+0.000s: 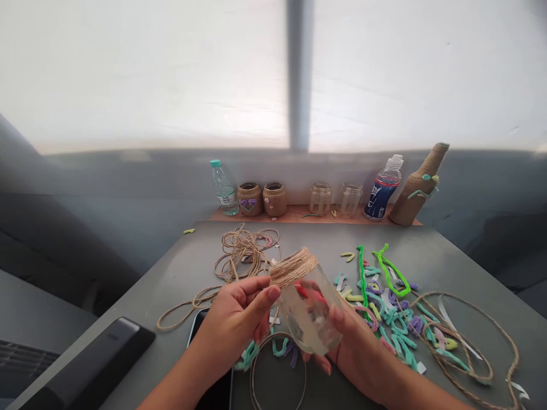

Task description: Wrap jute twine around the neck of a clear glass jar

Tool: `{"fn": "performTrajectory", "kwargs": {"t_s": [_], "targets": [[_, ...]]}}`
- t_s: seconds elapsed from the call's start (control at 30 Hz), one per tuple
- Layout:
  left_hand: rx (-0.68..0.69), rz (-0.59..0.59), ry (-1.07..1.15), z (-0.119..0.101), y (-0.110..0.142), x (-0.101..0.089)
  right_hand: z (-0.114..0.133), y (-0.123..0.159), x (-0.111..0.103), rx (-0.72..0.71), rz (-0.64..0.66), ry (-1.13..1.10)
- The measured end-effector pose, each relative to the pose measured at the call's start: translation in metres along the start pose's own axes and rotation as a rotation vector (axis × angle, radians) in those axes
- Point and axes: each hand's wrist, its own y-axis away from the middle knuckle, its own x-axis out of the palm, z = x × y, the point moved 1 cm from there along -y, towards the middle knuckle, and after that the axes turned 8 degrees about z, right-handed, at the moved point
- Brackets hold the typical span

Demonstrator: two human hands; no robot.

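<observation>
A clear glass jar (pixel 308 322), tilted with its neck toward the upper left, is held above the table between my hands. Jute twine (pixel 294 266) is wound in several turns around its neck, and a pale strip runs down its side. My left hand (pixel 239 313) pinches the twine at the neck between thumb and fingers. Around the jar's lower body wraps my right hand (pixel 352 344), its thumb on the glass. Something red shows through the glass. A loose heap of twine (pixel 241 253) lies beyond my left hand.
Colourful pipe cleaner pieces (pixel 397 324) and a twine loop (pixel 491 319) lie right. A phone (pixel 209 370), wire-like ring (pixel 252 376) and black device (pixel 115 347) are near. Behind stand a water bottle (pixel 224 191), twine-covered jars (pixel 274 200), glass jars (pixel 320 199), drink bottle (pixel 382 191) and twine-wrapped bottle (pixel 412 196).
</observation>
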Motion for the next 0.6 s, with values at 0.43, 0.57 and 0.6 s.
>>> {"fn": "performTrajectory", "kwargs": {"t_s": [0.43, 0.57, 0.6], "targets": [[0.045, 0.071, -0.054, -0.0026, 0.003, 0.001, 0.0056, 0.0015, 0.0053, 0.061, 0.028, -0.047], [0.045, 0.051, -0.047, -0.0025, 0.0026, 0.0015, 0.0012, 0.003, 0.0023, 0.056, 0.03, -0.054], [0.046, 0.053, -0.042, -0.0026, 0.0024, 0.0017, 0.0003, 0.0033, 0.0016, 0.045, 0.028, -0.042]]}}
